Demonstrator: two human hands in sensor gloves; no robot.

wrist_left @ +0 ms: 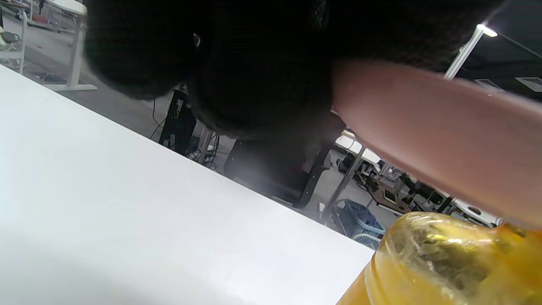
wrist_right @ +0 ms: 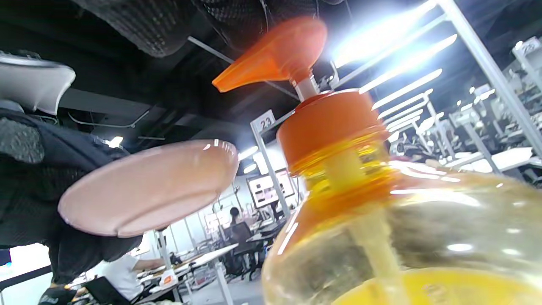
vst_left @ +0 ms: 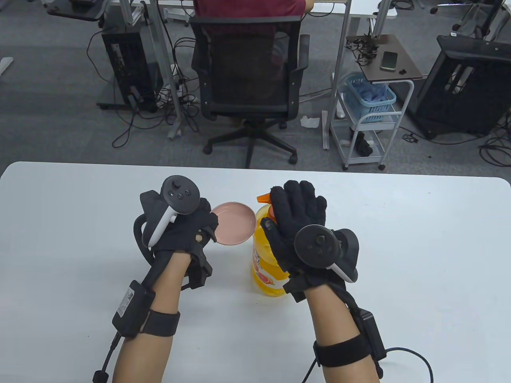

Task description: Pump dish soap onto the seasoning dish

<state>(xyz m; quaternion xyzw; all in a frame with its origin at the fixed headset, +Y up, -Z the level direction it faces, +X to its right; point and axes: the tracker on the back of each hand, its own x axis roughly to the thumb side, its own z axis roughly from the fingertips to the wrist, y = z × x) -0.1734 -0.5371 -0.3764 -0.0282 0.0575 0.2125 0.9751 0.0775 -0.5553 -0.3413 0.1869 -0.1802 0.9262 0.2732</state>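
A yellow dish soap bottle (vst_left: 265, 259) with an orange pump (vst_left: 264, 198) stands at the table's middle. My right hand (vst_left: 297, 223) lies flat, fingers spread, on top of the pump head. In the right wrist view the pump (wrist_right: 275, 55) spout points left over the dish (wrist_right: 148, 186). My left hand (vst_left: 187, 227) holds the small pink seasoning dish (vst_left: 233, 223) by its left rim, raised off the table and tilted, just left of the bottle under the spout. The left wrist view shows the dish's underside (wrist_left: 436, 135) and the bottle's shoulder (wrist_left: 449, 258).
The white table (vst_left: 399, 247) has bare surface on both sides of the hands. Beyond its far edge stand an office chair (vst_left: 249, 79), a small cart with a blue basket (vst_left: 369, 99) and computer towers.
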